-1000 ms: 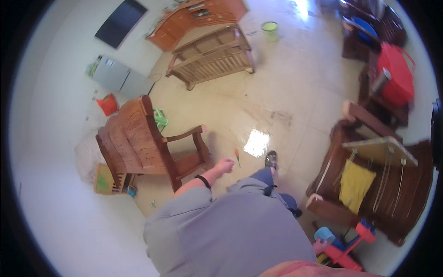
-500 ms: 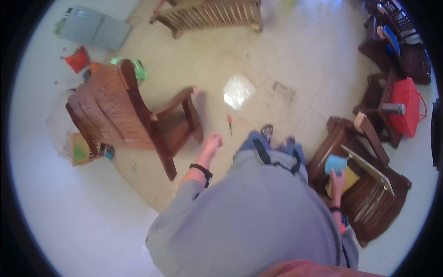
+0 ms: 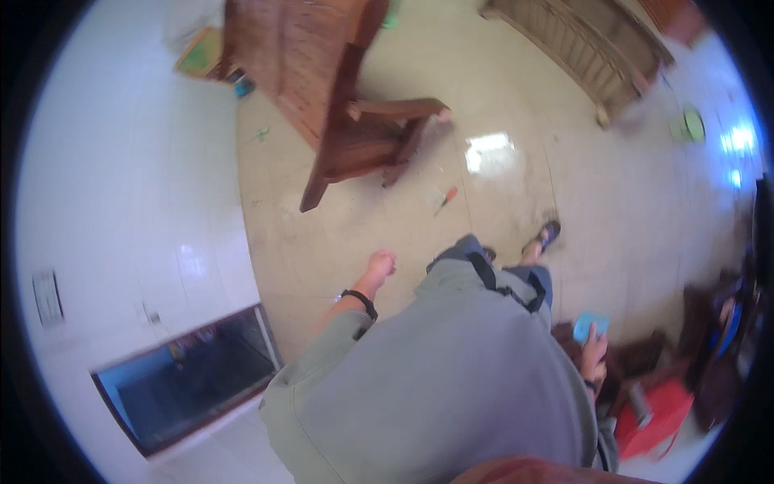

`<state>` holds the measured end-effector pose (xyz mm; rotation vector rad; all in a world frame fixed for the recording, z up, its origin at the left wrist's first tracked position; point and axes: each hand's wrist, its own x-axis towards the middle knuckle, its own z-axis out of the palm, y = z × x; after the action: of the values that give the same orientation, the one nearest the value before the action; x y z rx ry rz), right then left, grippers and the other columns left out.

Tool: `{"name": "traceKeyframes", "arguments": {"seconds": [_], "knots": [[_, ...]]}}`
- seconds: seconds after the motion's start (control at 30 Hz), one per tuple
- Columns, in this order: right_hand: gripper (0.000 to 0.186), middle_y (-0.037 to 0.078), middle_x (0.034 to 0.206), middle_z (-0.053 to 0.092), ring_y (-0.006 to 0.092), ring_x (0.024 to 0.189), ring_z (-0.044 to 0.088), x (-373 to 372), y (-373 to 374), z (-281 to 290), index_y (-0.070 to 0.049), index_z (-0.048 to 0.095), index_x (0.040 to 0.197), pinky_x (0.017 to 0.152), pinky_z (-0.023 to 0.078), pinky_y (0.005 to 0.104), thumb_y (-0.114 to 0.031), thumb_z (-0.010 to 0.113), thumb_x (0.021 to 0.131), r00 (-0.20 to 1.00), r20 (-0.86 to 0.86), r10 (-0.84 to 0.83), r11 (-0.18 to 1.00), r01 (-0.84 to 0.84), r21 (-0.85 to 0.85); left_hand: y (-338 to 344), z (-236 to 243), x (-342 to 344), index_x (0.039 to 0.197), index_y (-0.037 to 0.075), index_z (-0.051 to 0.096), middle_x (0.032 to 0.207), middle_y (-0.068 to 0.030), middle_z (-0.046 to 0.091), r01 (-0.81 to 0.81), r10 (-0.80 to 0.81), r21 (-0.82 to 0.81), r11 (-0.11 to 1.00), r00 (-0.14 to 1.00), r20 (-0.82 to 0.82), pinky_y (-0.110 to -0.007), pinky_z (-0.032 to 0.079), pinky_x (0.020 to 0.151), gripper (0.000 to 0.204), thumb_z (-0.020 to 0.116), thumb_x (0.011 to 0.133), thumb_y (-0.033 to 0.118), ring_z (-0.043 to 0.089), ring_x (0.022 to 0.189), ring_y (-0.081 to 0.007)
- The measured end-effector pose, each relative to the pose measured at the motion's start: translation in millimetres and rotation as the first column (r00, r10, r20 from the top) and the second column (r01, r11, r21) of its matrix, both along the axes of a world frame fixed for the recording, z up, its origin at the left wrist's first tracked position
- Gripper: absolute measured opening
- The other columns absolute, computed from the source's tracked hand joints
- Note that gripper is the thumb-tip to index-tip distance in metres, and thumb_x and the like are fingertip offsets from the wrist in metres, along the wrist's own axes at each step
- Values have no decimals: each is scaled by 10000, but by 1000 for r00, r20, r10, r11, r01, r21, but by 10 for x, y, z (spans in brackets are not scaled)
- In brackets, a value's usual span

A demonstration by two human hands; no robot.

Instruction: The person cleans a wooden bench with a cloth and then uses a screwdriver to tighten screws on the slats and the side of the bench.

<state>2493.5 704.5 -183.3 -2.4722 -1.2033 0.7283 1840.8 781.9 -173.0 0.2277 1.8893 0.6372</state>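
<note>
My left hand (image 3: 381,264) hangs left of my body with its fingers curled and nothing visible in them. My right hand (image 3: 594,355) grips a light blue object (image 3: 589,327), perhaps a container, beside my right hip. Ahead on the tiled floor (image 3: 516,185) lies an orange-handled screwdriver (image 3: 447,195). Beyond my left hand stands a carved wooden armchair (image 3: 298,73). Near my right hand are dark wooden furniture (image 3: 701,339), a red bag (image 3: 661,419) and a silver cylinder (image 3: 639,403), partly hidden by my arm and body.
A slatted wooden bench (image 3: 580,48) stands at the far right, near a green bucket (image 3: 692,123). A wooden frame with a green panel (image 3: 197,56) is behind the armchair. The white wall (image 3: 121,202) runs along my left, with a dark glass panel (image 3: 189,387) low in it.
My view has swung left: the bench and armchair shift, the wall's glass panel appears. The light blue object has stayed in my right hand, which rose between the first two frames.
</note>
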Motion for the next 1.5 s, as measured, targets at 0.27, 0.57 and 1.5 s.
{"name": "traceKeyframes", "arguments": {"seconds": [0.27,0.57,1.5], "knots": [[473,274,978,620,349,887,598,1185,1309,-73,114,565,1034,790,450,425,-332,587,880,987,29,156,986,-154,-58,240,-33,1432,816,74,537,685,-51,533,-153,155,-41,987,987,43,-316,480,522,65,560,813,135,544,555,-185],[566,290,1107,573,416,1053,540,2864,3251,-1557,51,596,1054,908,430,466,-468,524,841,451,-92,888,356,-801,-481,594,-157,2051,787,71,531,677,-30,508,-247,238,42,968,960,144,-294,481,542,72,542,818,136,513,546,-151],[572,249,1105,600,333,996,605,-876,9167,276,22,556,1177,857,477,386,-393,661,797,678,-44,734,679,-734,16,5248,237,1611,1044,8,596,838,-13,604,122,-93,418,900,992,-89,-245,472,703,210,600,852,92,559,753,-96]]}}
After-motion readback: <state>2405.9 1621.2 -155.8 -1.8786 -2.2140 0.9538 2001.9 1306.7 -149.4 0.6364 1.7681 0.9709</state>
